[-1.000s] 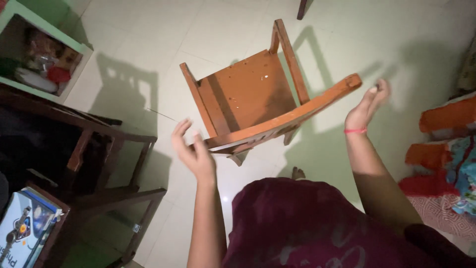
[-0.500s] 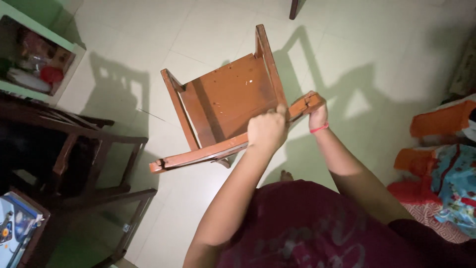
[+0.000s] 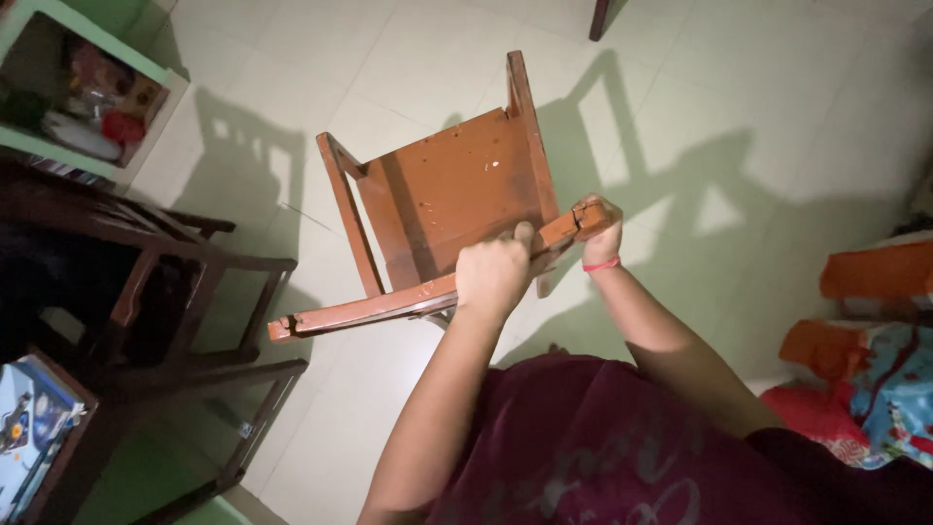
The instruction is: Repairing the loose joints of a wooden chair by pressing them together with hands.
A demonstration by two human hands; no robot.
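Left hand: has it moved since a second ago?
Yes. The left hand was open in the air below the wooden chair's top rail; it has gone up and right onto the rail and closed round it, closer to the right hand.

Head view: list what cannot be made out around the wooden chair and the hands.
- Wooden chair legs: hidden beneath its seat.
- Top rail under the left hand and right hand: covered by the fingers.
- Shelf contents: too dark and blurred.
- Dark furniture leg: cut off by the top edge.
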